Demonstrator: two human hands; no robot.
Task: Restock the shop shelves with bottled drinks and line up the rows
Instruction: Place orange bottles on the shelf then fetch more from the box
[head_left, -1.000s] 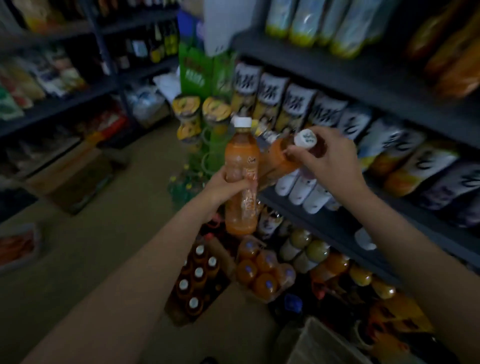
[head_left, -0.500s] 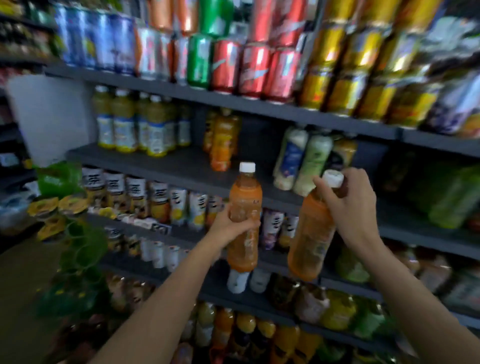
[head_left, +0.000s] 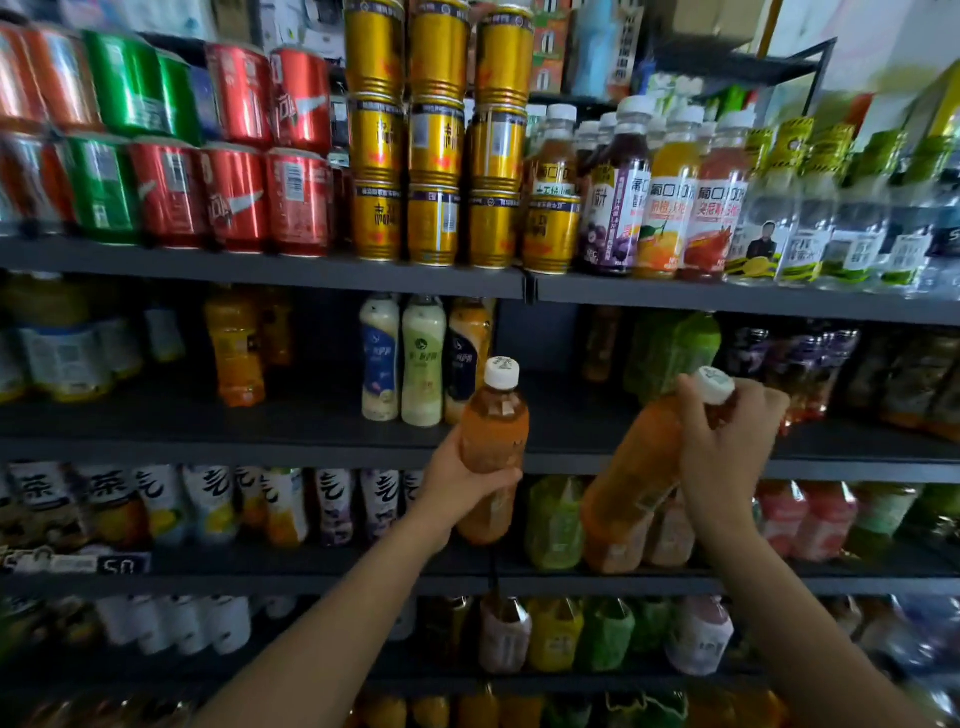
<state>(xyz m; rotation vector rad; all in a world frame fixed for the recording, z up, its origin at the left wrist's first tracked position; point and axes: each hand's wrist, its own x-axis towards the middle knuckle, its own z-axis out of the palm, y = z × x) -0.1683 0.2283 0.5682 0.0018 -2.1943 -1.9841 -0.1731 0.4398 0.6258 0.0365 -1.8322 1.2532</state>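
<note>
My left hand (head_left: 462, 488) grips an orange drink bottle (head_left: 493, 431) with a white cap around its middle, holding it upright in front of the dark grey shelf (head_left: 311, 415). My right hand (head_left: 727, 447) grips the neck of a second orange bottle (head_left: 631, 488), just below its white cap, and this bottle leans with its bottom to the left. Both bottles hang in the air in front of the shelf's front edge. On that shelf stand an orange bottle (head_left: 234, 348) at the left and three milky bottles (head_left: 410, 358) in the middle.
The top shelf carries red and green cans (head_left: 208, 150), stacked gold cans (head_left: 436, 135) and juice and water bottles (head_left: 675, 192). Green bottles (head_left: 670, 353) and purple ones stand right of a gap on the middle shelf. Lower shelves hold rows of labelled bottles (head_left: 208, 504).
The view has swung up from the floor crates to the shelves. Both hands have carried their orange bottles up and right, level with the middle shelf. The right bottle stays tilted.
</note>
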